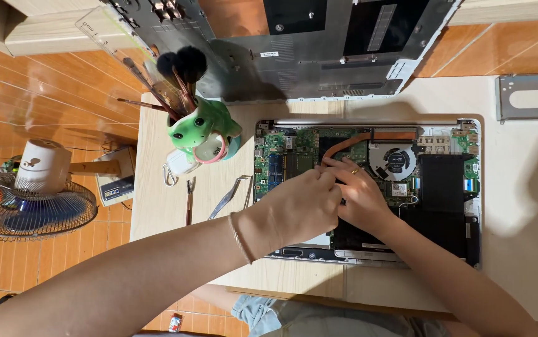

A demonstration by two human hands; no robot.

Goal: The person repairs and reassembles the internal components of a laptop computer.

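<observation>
An opened laptop (444,187) lies on the pale table (175,212) with its green circuit board (275,162), copper heat pipe (350,142), round fan (395,161) and black battery exposed. Both my hands rest together over the middle of the board. My left hand (297,203) is curled, fingers pinched at a spot near the heat pipe. My right hand (359,193), a ring on one finger, presses fingertips at the same spot. What lies between the fingers is hidden.
A green frog-shaped cup (203,128) holding brushes and tools stands left of the laptop. Metal tweezers (226,198) and a thin tool (189,200) lie beside it. The laptop's removed bottom cover (294,43) leans at the back. A metal bracket (530,97) sits far right. A fan (28,200) stands on the floor.
</observation>
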